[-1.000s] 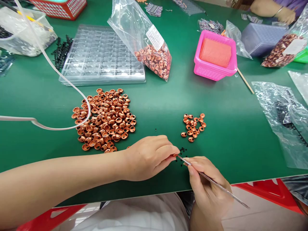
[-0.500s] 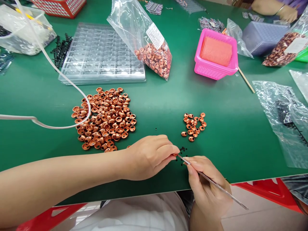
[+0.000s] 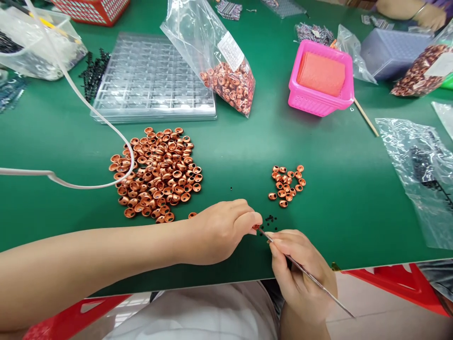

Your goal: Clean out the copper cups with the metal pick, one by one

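Note:
Between the thumb and fingers of my left hand (image 3: pixel 226 231) is a small copper-coloured cup-shaped shell (image 3: pixel 255 227), mostly covered by the fingertips. My right hand (image 3: pixel 304 271) pinches a thin metal tool (image 3: pixel 318 282) like a pick or tweezers, its tip at the shell. Tiny black pieces (image 3: pixel 271 218) lie scattered on the table just beyond the fingertips. A large pile of the same copper shells (image 3: pixel 159 174) sits beyond my left forearm. Farther off from my right hand is a smaller group of copper shells (image 3: pixel 286 183).
A clear plastic tray (image 3: pixel 152 80) and a bag of copper shells (image 3: pixel 230 85) stand behind the pile. To the right are a pink basket (image 3: pixel 318 106) holding an orange block and a clear bag (image 3: pixel 406 160) with black parts. A white cord (image 3: pixel 88 111) loops over the left side. Another person's hand (image 3: pixel 430 19) rests far right.
My right hand and the tool have shifted slightly left, with the tip still at the shell. The view has moved a little; the piles look the same.

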A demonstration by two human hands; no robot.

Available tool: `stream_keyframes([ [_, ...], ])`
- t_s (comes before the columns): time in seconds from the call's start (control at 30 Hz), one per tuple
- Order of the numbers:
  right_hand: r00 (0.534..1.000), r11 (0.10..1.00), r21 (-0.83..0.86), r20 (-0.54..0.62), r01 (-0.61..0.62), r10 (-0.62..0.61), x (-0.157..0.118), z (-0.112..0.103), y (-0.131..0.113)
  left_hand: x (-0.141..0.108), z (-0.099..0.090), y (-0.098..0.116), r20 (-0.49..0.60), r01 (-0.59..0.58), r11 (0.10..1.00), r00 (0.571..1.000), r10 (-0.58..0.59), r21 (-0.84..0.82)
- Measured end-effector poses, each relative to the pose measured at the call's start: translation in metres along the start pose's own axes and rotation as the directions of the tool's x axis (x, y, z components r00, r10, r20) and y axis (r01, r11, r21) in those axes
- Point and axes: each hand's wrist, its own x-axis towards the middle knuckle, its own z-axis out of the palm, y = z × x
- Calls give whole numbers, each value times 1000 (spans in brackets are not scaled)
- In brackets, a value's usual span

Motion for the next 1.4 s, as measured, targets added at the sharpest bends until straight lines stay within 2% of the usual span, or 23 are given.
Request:
stream_keyframes([
  [0.1,998,998,39,-39,-50,52,-1,1,1,2,-5,0,37,4,1000,999,-5,7],
  [0.2,983,986,142,-147,-90,111,-1,1,1,6,-18,-1,150,51,999,987,-49,-8],
  [0.3,965,976,198,-225,-92,136,-1,3,1,7,-34,-3,269,107,994,957,-108,18],
  [0.43,962,973,208,-229,-103,150,-1,3,1,3,-50,-5,333,136,988,930,-154,78],
  [0.6,963,968,219,-206,-126,172,-3,3,4,-9,-63,-3,345,155,970,914,-214,190],
  [0.67,965,970,217,-211,-110,157,-3,3,5,-15,-65,-1,324,169,964,918,-229,203],
  [0.77,966,975,204,-223,-87,133,-4,3,6,-22,-62,2,237,157,972,951,-197,177],
  [0.9,971,973,194,-179,-122,158,-5,1,5,-32,-43,-1,173,17,975,983,-57,222],
  [1.0,975,973,186,-151,-133,162,-6,1,6,-41,-33,-10,130,-35,952,992,-5,303],
  [1.13,982,980,167,-132,-111,134,-5,1,7,-55,-39,-28,71,-26,891,997,-7,454],
  [1.23,986,980,170,-116,-100,121,-3,0,6,-63,-50,-37,-3,34,828,999,-39,560],
  [1.3,988,979,181,-107,-89,110,-3,-1,5,-63,-55,-37,-66,74,812,997,-44,579],
  [1.4,988,978,195,-121,-70,95,-4,-1,5,-50,-53,-27,-126,90,841,992,-27,533],
])
